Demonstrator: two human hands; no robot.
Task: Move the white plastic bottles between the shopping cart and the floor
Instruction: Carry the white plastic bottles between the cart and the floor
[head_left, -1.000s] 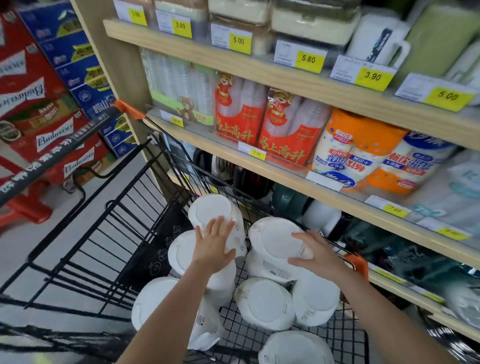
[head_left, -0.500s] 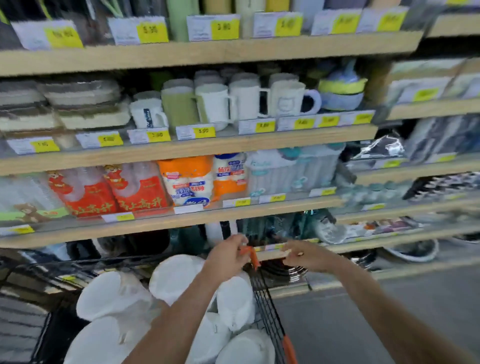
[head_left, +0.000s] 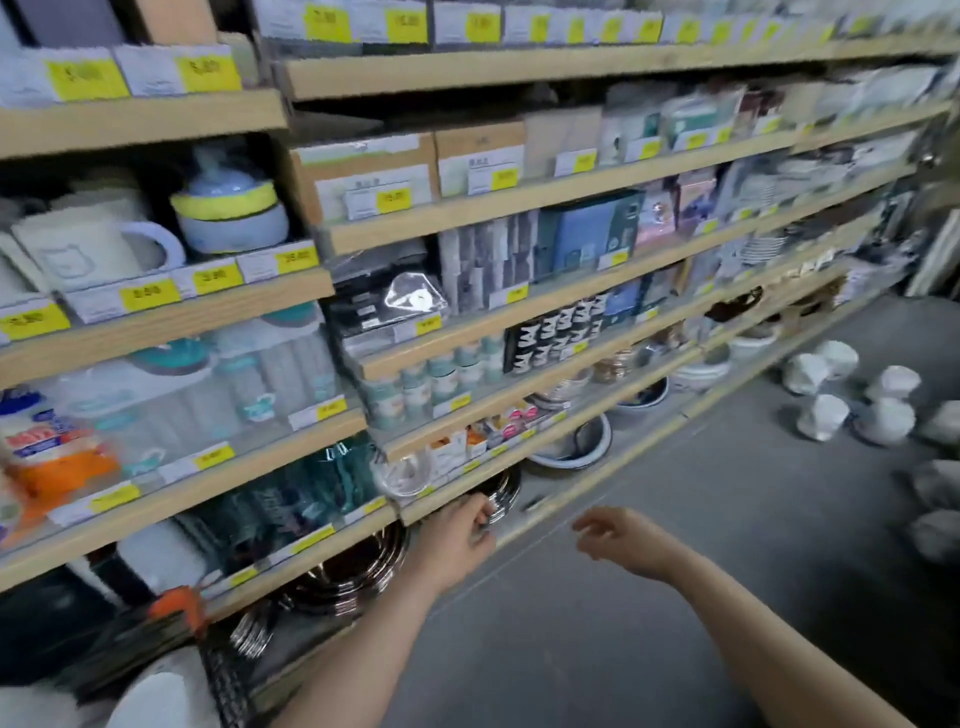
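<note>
We see a long wooden shelving unit (head_left: 467, 202) running from the left foreground toward the far right, with several tiers of light timber boards edged by white and yellow price labels (head_left: 150, 293). The tiers carry mugs (head_left: 88, 249), brown cardboard boxes (head_left: 363, 171), packaged cups (head_left: 249, 384), dark patterned cups (head_left: 561, 327), and, at the lowest level, stacked metal bowls (head_left: 348, 571) and ceramic bowls (head_left: 696, 371). We note a smooth grey floor (head_left: 675, 545) beside the unit, evenly lit, and much of the view is motion-blurred.
</note>
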